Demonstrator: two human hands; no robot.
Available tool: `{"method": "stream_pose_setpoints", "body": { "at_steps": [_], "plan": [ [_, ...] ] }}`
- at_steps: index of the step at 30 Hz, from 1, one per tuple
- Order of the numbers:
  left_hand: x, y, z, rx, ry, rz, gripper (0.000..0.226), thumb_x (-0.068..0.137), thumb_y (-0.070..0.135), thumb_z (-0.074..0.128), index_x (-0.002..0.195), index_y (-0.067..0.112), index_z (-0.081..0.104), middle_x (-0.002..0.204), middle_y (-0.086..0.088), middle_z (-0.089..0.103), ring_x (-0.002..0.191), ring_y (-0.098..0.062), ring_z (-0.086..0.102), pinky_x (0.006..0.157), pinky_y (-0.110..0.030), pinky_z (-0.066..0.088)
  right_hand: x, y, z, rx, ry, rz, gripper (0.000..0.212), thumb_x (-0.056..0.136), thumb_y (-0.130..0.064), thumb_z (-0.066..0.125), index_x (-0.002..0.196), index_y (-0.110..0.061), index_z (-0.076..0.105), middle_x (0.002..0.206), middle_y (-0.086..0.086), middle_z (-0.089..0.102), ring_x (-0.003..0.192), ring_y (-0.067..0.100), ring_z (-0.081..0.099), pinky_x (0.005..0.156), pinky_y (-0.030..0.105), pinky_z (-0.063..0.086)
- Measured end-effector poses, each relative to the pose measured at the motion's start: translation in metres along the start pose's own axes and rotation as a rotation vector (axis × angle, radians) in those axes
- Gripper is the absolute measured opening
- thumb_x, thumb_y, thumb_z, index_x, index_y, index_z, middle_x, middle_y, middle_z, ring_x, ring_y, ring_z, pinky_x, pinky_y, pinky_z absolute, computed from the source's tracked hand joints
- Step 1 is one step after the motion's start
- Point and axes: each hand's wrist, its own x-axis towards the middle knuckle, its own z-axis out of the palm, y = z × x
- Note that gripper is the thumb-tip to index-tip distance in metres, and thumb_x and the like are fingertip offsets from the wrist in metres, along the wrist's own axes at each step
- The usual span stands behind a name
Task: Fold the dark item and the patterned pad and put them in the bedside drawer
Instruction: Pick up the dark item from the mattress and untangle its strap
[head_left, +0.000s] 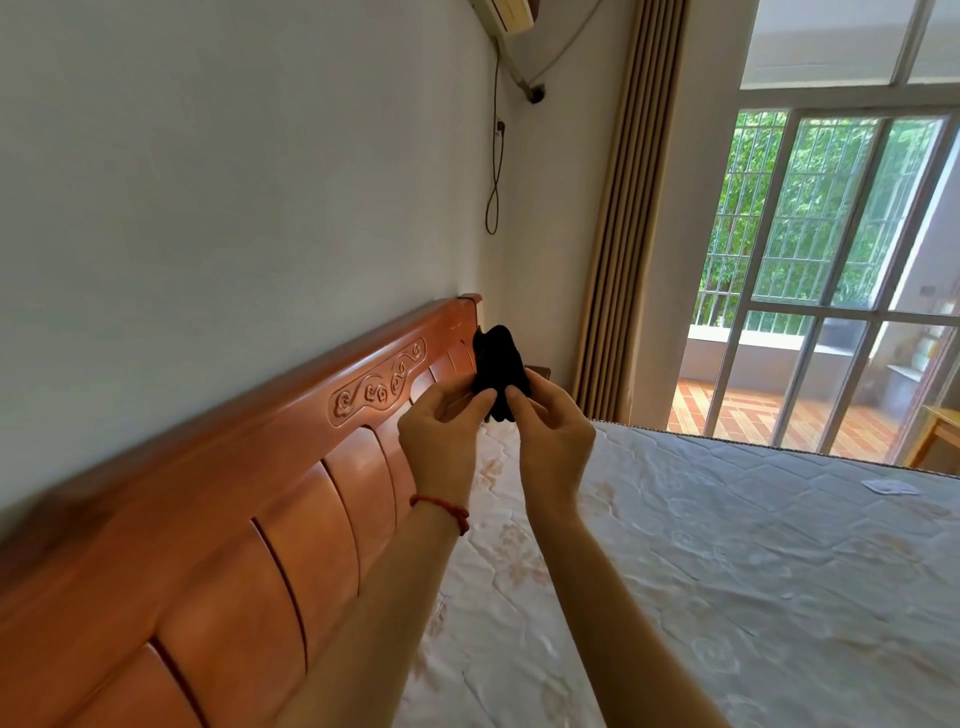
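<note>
A small bunched black cloth, the dark item (500, 364), is held up in the air over the head end of the bed. My left hand (441, 431) pinches its lower left edge between thumb and fingers. My right hand (550, 431) pinches its lower right edge. Both arms reach forward from the bottom of the view. A wooden corner of the bedside cabinet (540, 371) peeks out behind the cloth; its drawer is hidden. The patterned pad is not in view.
An orange wooden headboard (249, 509) runs along the left under a white wall. The bare quilted mattress (727, 545) fills the right. A small white slip (893, 487) lies on it. Beige curtain (623, 234) and glass balcony doors (831, 260) stand beyond.
</note>
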Motion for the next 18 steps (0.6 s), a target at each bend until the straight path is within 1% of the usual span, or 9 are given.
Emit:
{"method": "stream_pose_setpoints", "body": {
  "at_steps": [3,4,7,10,13,14,16,18],
  "plan": [
    [-0.001,0.0,0.003,-0.005,-0.016,0.019,0.025,0.078,0.002,0.068,0.1,0.013,0.067,0.085,0.006,0.065,0.081,-0.002,0.063,0.067,-0.005,0.049,-0.001,0.001,0.003,-0.009,-0.011,-0.001,0.03,0.083,-0.006,0.064,0.113,-0.01,0.064,0.09,-0.014,0.065,0.08,-0.01,0.064,0.07,0.011,0.053],
    [-0.001,-0.001,0.004,0.003,-0.016,0.024,0.024,0.078,0.003,0.067,0.101,0.01,0.067,0.087,0.004,0.066,0.081,-0.003,0.063,0.067,-0.004,0.048,-0.001,0.001,0.003,-0.011,-0.014,-0.003,0.03,0.083,-0.007,0.064,0.113,-0.01,0.065,0.09,-0.014,0.065,0.08,-0.01,0.064,0.071,0.012,0.053],
    [0.0,-0.004,0.007,0.029,-0.012,0.022,0.026,0.079,0.006,0.067,0.105,0.007,0.067,0.094,0.001,0.066,0.086,-0.011,0.064,0.071,-0.005,0.049,-0.001,0.001,0.004,-0.002,-0.018,-0.002,0.029,0.084,-0.007,0.063,0.112,-0.011,0.065,0.09,-0.013,0.066,0.081,-0.007,0.065,0.071,0.013,0.054],
    [0.002,-0.006,0.009,0.042,-0.025,0.018,0.027,0.08,0.009,0.066,0.107,0.009,0.067,0.097,0.0,0.067,0.091,-0.014,0.064,0.077,-0.011,0.05,0.0,0.001,0.004,-0.01,-0.027,-0.005,0.029,0.085,-0.007,0.063,0.113,-0.012,0.065,0.092,-0.012,0.067,0.083,-0.004,0.066,0.073,0.015,0.055],
    [0.002,-0.007,0.01,0.038,-0.038,0.012,0.026,0.082,0.011,0.064,0.107,0.01,0.067,0.098,0.0,0.067,0.092,-0.015,0.064,0.079,-0.014,0.051,0.001,0.0,0.004,-0.015,-0.038,-0.017,0.029,0.086,-0.007,0.061,0.114,-0.01,0.064,0.091,-0.015,0.065,0.082,-0.009,0.064,0.072,0.011,0.053],
    [0.002,-0.008,0.011,0.037,-0.035,0.011,0.024,0.083,0.012,0.063,0.106,0.01,0.067,0.098,-0.001,0.068,0.093,-0.017,0.065,0.081,-0.018,0.052,0.001,0.0,0.004,-0.017,-0.041,-0.022,0.029,0.086,-0.007,0.061,0.115,-0.009,0.063,0.092,-0.015,0.064,0.082,-0.011,0.064,0.071,0.01,0.052],
    [0.002,-0.008,0.012,0.017,-0.023,-0.009,0.02,0.086,0.017,0.06,0.103,0.01,0.068,0.094,-0.004,0.069,0.093,-0.02,0.066,0.085,-0.028,0.054,0.002,0.001,0.003,-0.018,-0.045,-0.026,0.03,0.086,-0.007,0.06,0.117,-0.007,0.062,0.094,-0.014,0.063,0.08,-0.015,0.062,0.07,0.007,0.05],
    [0.001,-0.007,0.014,-0.03,-0.014,-0.056,0.02,0.089,0.021,0.056,0.1,0.011,0.069,0.087,-0.001,0.069,0.092,-0.019,0.066,0.085,-0.03,0.054,0.002,0.002,0.003,-0.018,-0.048,-0.023,0.034,0.084,-0.009,0.063,0.118,-0.008,0.061,0.097,-0.011,0.063,0.08,-0.011,0.064,0.073,0.008,0.051]
  ]
}}
